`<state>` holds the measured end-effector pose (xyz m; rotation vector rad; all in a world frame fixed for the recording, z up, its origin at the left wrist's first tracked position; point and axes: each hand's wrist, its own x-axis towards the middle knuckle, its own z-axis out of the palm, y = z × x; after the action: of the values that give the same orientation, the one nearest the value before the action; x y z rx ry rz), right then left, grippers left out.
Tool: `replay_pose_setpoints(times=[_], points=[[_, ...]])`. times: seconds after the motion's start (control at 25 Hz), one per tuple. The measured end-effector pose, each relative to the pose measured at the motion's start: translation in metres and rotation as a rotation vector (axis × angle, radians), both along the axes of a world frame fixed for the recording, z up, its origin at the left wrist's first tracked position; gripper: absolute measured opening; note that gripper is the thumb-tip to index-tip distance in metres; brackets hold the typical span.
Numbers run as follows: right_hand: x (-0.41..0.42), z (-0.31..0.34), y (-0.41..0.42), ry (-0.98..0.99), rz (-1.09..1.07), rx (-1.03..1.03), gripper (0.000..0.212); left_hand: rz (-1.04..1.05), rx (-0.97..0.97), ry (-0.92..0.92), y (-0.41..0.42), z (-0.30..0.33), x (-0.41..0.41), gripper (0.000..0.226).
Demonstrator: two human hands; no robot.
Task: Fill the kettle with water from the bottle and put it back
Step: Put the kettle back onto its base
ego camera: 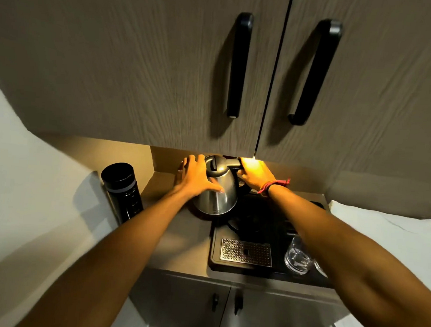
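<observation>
A steel kettle point(219, 197) with a dark lid and handle stands on the counter just left of a black tray point(215, 260). My right hand point(254, 177) is closed around the kettle's handle at its back right. My left hand point(195, 177) lies flat against the kettle's left side, fingers spread. A tall black bottle point(123, 190) stands upright at the counter's left edge against the wall, apart from both hands. A round dark base point(246, 220) lies on the tray to the right of the kettle, with nothing on it.
The tray holds a perforated metal drip grid point(246, 252) and clear glasses point(298, 258) under my right forearm. Upper cabinet doors with black handles point(239, 65) hang low over the counter. White bedding point(395, 242) lies to the right. Lower cabinet doors point(194, 305) sit below.
</observation>
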<state>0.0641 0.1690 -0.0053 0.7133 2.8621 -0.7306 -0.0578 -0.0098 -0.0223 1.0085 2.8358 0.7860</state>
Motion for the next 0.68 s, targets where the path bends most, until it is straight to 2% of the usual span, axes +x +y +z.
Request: replay_pose_setpoints(times=[0.08,0.12,0.16,0.24,0.32,0.52,0.68], points=[[-0.016,-0.057,0.078,0.085,-0.003,0.178,0.035,-0.051,-0.033,0.059,0.018,0.004,0.013,0.107],[-0.015,-0.081,0.115,0.055,-0.049,0.208,0.04,-0.081,-0.043,0.085,0.027,0.006,0.019,0.108],[-0.005,-0.094,0.131,0.018,-0.101,0.128,0.039,-0.113,-0.05,0.099,0.035,0.005,0.026,0.108],[0.02,-0.068,0.11,0.112,-0.2,0.052,0.032,-0.174,-0.063,0.105,0.05,0.001,0.036,0.106],[0.048,-0.005,0.048,0.17,-0.195,0.156,0.029,-0.208,-0.079,0.11,0.061,-0.007,0.046,0.105],[0.069,-0.022,0.057,0.205,-0.202,0.074,0.027,-0.264,-0.063,0.18,0.075,-0.021,0.057,0.101],[0.079,-0.029,0.051,0.304,-0.311,0.071,0.048,-0.3,-0.084,0.215,0.078,-0.027,0.052,0.11]])
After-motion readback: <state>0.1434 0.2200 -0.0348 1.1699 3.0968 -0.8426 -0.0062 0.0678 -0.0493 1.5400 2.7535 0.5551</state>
